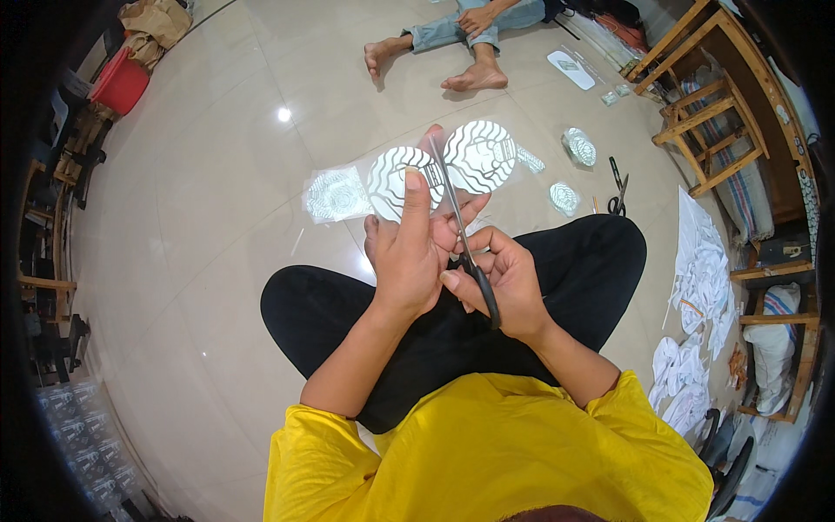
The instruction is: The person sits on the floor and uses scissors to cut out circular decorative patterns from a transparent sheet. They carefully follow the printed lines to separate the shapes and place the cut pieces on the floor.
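Observation:
My left hand (409, 261) grips a clear sheet bearing two round silver-and-white wavy-patterned stickers, its thumb pressed on top of the left sticker (391, 191). My right hand (513, 283) is closed around the black handles of a pair of scissors (455, 209). The scissor blades point away from me and lie over the strip between the left sticker and the right sticker (480, 157). Whether the blades are parted is hard to make out. Just left of the held sheet, a clear piece with a silver round pattern (335, 195) rests on the floor.
Silver round pieces (564, 198) lie on the tiled floor ahead to the right, near a second pair of scissors (618, 198). White scraps (700, 270) are piled at the right, by wooden stools (713, 130). Another person's bare feet (478, 78) are ahead; a red bucket (121, 83) stands far left.

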A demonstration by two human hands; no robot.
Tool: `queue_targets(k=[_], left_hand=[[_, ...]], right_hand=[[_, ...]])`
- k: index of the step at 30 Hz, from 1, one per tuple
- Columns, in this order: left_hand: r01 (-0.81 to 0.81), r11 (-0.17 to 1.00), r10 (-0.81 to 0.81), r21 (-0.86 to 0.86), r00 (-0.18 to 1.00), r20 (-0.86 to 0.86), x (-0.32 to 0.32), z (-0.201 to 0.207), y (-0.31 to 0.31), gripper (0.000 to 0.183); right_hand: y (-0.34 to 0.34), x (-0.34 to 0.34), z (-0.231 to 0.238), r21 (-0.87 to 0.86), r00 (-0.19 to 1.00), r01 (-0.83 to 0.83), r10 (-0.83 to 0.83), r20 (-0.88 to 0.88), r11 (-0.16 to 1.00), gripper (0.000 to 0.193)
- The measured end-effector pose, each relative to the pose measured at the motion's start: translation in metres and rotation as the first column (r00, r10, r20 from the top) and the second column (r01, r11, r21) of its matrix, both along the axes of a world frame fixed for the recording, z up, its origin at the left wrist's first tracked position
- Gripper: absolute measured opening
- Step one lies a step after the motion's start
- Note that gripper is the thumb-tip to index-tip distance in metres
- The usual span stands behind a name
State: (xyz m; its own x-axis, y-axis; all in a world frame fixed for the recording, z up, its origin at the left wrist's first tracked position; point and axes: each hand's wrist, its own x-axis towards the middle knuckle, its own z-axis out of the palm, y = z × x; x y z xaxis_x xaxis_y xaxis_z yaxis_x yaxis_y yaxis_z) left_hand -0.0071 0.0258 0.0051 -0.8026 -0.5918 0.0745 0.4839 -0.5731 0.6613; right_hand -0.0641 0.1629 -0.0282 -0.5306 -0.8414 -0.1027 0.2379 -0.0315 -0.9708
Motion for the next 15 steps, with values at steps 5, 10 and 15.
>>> queue_targets(k=[5,10,15], left_hand=[[0.053,0.999,-0.052,-0.01,0.996,0.069,0.0022,-0.0022,0.0007,0.056],[0.056,0.998,-0.055,-0.004,0.997,0.049,0.0007,-0.0049,0.0006,0.057],[0.043,0.999,-0.041,-0.029,0.997,0.065,-0.0003,-0.0061,0.0013,0.058]], right_hand=[[-0.0036,-0.0022,0.0032,-0.008,0.999,0.042,-0.042,-0.01,0.999,0.033],[-0.0041,-0.0043,0.0035,-0.021,0.999,0.053,-0.053,-0.003,0.998,0.033],[-0.0032,-0.0043,-0.0047,-0.04,0.997,0.072,-0.072,-0.015,0.997,0.033]])
